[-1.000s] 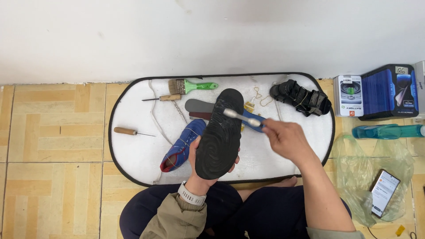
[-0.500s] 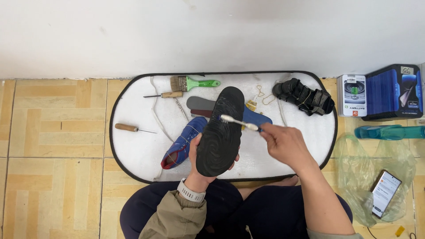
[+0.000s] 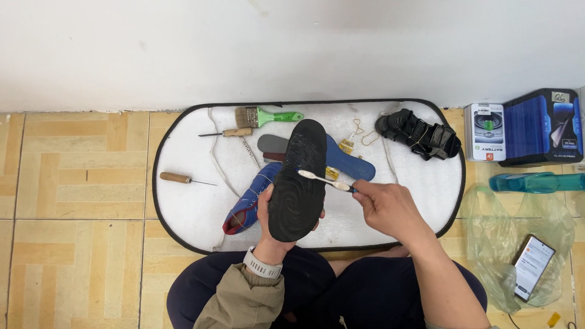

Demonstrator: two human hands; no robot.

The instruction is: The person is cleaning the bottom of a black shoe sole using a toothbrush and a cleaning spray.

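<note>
Now left hand (image 3: 272,220) fingers grip the black sole (image 3: 298,181), right hand (image 3: 390,209) fingers clasp a toothbrush (image 3: 325,180).

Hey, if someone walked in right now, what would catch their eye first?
The black shoe sole held up at the centre of the white mat in the left hand, with the right hand laying a toothbrush across it. Next, the green-handled paintbrush at the mat's far edge.

Black shoe sole (image 3: 297,183) held upright, tread facing up; white toothbrush (image 3: 323,180) across it.
</note>
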